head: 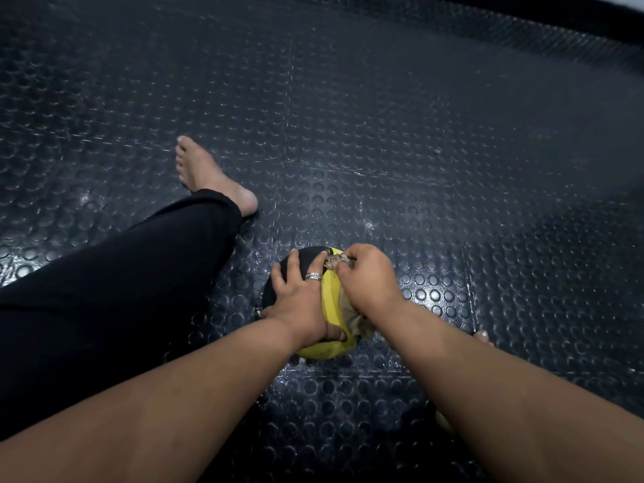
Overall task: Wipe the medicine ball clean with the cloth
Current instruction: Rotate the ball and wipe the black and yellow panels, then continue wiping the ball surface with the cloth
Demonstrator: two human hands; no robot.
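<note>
A black and yellow medicine ball (329,298) sits on the studded floor right in front of me. My left hand (299,294), with a ring on one finger, lies spread over the ball's black left side and holds it steady. My right hand (369,277) grips a crumpled beige cloth (352,318) and presses it against the ball's right side. Most of the cloth is hidden under that hand; bits of it show at the fingertips and below the wrist.
The floor is dark rubber matting (418,151) with round studs. My left leg in black trousers (122,291) stretches out to the left, its bare foot (209,176) on the mat. Toes of my other foot (482,338) peek out beside the right forearm.
</note>
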